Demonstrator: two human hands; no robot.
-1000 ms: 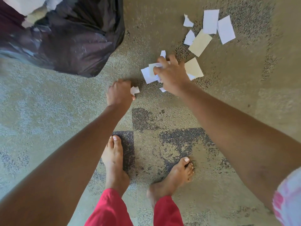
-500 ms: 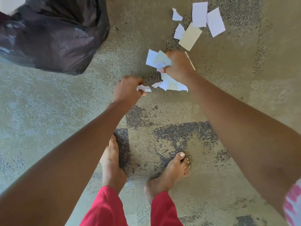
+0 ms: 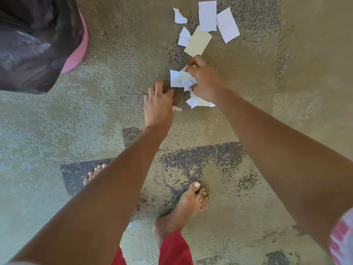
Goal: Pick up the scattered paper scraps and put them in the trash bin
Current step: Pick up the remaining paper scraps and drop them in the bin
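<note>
So the right hand (image 3: 207, 83) is pinching a bunch of scraps (image 3: 180, 79), with its fingers curled tight round the middle of the wad and white and cream corners poking out above and below the fist. The left hand (image 3: 158, 108) is hovering just beside it, low over the carpet (image 3: 267, 111), fingers pointing down and only loosely bent. There's a small pale bit by its thumb, but honestly I can't tell if that's a scrap or just the thumb, so no idea whether it's holding anything. Just past the right knuckles, five loose scraps (image 3: 207, 16) are lying flat on the carpet, some overlapping, with the cream one nearest. The trash bin (image 3: 79, 54), pink rim with a dark bag (image 3: 28, 44) in it, is sitting well off to the left. Handling-wise this stuff is looking feather-light and floppy, nothing breakable. But it's hugging a nubby carpet, so pressing down from the top probably isn't doing much. Getting a fingertip under a raised corner or an overlapped edge seems the better bet. The wad is probably going to shed bits if the squeeze goes slack.
</note>
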